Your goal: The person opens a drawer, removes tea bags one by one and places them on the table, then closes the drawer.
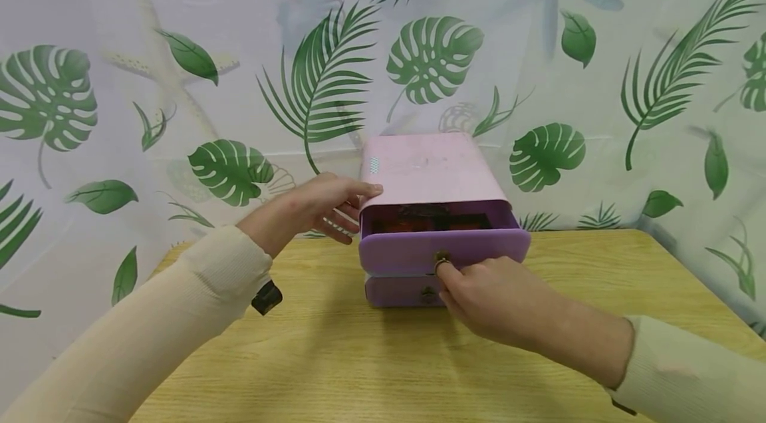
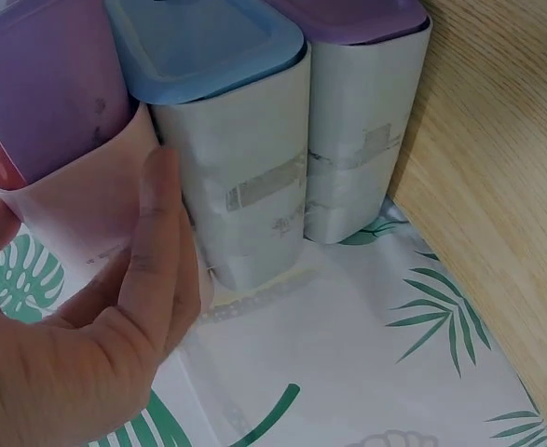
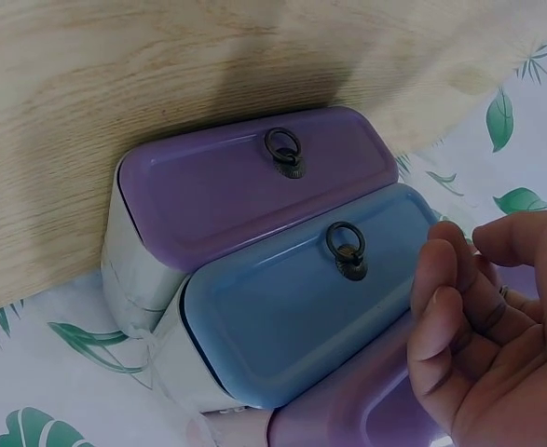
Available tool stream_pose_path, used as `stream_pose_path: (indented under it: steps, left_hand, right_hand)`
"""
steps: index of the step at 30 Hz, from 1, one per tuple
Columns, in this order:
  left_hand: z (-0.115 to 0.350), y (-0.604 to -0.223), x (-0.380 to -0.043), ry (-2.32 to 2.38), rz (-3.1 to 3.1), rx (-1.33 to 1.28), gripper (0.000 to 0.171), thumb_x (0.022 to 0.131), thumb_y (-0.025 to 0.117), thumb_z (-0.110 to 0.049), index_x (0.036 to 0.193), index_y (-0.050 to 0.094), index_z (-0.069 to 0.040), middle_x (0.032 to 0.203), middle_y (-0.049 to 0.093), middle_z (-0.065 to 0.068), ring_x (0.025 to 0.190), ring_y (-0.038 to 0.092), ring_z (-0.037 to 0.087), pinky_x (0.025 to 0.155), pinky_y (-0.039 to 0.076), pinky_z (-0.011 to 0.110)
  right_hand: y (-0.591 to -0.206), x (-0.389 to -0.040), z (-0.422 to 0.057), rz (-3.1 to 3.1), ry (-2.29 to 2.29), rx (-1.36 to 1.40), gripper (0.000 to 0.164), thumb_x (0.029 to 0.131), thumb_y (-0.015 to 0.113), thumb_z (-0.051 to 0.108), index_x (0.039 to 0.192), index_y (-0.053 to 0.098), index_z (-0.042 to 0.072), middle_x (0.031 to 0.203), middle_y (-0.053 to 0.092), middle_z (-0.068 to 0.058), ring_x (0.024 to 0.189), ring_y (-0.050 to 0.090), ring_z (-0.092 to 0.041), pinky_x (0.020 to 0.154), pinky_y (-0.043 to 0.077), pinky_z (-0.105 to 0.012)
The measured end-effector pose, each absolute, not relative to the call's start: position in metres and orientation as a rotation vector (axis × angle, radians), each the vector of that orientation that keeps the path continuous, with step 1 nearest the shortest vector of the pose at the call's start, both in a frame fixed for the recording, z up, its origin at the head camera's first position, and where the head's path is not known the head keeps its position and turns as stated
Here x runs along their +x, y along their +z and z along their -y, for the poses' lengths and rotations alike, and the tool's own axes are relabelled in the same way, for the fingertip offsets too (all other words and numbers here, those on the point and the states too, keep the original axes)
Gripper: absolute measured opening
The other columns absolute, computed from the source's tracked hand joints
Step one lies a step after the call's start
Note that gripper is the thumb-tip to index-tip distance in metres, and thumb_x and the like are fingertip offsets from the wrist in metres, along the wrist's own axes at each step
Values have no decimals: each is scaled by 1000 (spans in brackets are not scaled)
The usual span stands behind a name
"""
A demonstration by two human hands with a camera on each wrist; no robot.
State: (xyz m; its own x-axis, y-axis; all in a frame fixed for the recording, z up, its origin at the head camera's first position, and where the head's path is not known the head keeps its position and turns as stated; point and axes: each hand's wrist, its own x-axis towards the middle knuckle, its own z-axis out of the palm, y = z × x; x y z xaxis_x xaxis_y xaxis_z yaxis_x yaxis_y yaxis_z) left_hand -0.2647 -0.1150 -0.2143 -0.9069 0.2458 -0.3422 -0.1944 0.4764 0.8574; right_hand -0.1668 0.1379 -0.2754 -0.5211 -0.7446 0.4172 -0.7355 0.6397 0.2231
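Observation:
A stacked drawer box stands on the table, its top tier a pink casing (image 1: 427, 167) with a purple drawer (image 1: 407, 252) pulled partly out. Dark items (image 1: 461, 220) lie inside, too shaded to make out. My right hand (image 1: 499, 293) pinches the brass ring pull (image 1: 441, 257) on that drawer's front; its fingers are curled in the right wrist view. My left hand (image 1: 326, 203) steadies the casing's left side, thumb on the top edge and straight fingers (image 2: 152, 233) against the side wall. Below are a blue drawer (image 3: 301, 298) and a purple bottom drawer (image 3: 245, 196), both closed.
The wood-grain table (image 1: 287, 356) extends in front of the box and to both sides. Close behind hangs a white cloth (image 1: 233, 104) printed with green leaves. Dark wrist gear (image 1: 266, 296) hangs under my left wrist.

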Motion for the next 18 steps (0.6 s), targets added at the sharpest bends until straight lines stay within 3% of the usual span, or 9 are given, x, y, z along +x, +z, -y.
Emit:
stream_pose_path:
  steps: [5,9,18]
  left_hand:
    - [117,-213,-262,1325,-2305,59,64,81,58,-59,97,58,3,91,63,16,83,62,30,69,57,43]
    - [119,-211,-260,1210,-2352,147,67,83,52,-62,97,60,3,95,65,17,81,63,28,70,57,41]
    - [117,-205,-260,1111,-2444,229,62,89,48,-57,90,64,2,86,69,14,76,65,25,68,57,38]
  right_hand:
    - [-274,-166,-139,2396,-31,1166,19,88,56,21,78,42,15,52,29,12,39,30,-4,32,32,-24]
    - [-274,-166,-139,2401,-41,1168,18,87,56,21,78,42,14,52,29,12,39,30,-4,33,33,-24]
    - [-275,-167,-139,2373,-38,1172,18,87,57,20,77,43,14,52,29,12,40,30,-3,33,33,-23]
